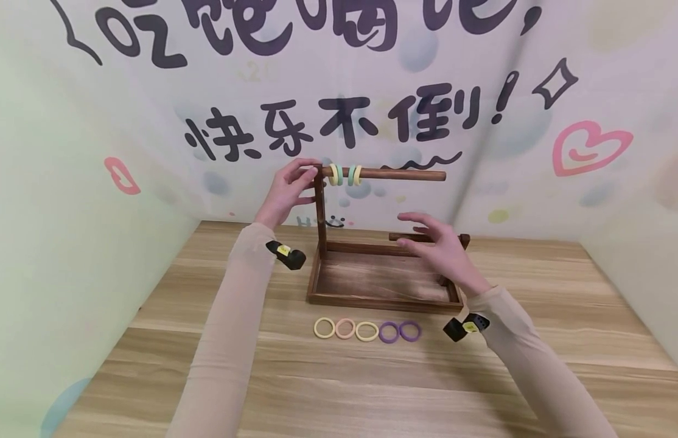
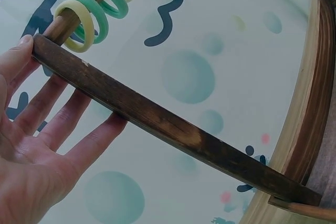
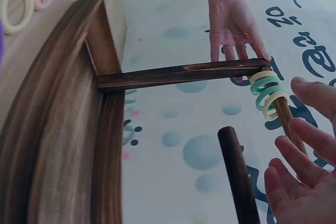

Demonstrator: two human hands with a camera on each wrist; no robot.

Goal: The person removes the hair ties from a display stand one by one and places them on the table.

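My left hand (image 1: 285, 190) holds the top of the upright post (image 2: 131, 109) of a dark wooden stand, its thumb at the post's end and its fingers behind. From that post a round rod (image 1: 405, 174) runs to the right. Near its post end hang several rings (image 2: 94, 17), yellow at the outside and green between. Below the rod, my right hand (image 1: 434, 240) hovers with spread, slightly bent fingers and nothing in them. In the right wrist view a shorter, lower rod (image 3: 236, 171) stands near the right hand (image 3: 307, 177).
The stand's tray base (image 1: 372, 302) rests on the wood-grain table (image 1: 339, 389). In front of it lies a row of loose rings: yellow (image 1: 324, 328), pink (image 1: 345, 328), another yellow (image 1: 367, 331) and two purple (image 1: 389, 332). Behind is a printed curtain (image 1: 251, 79).
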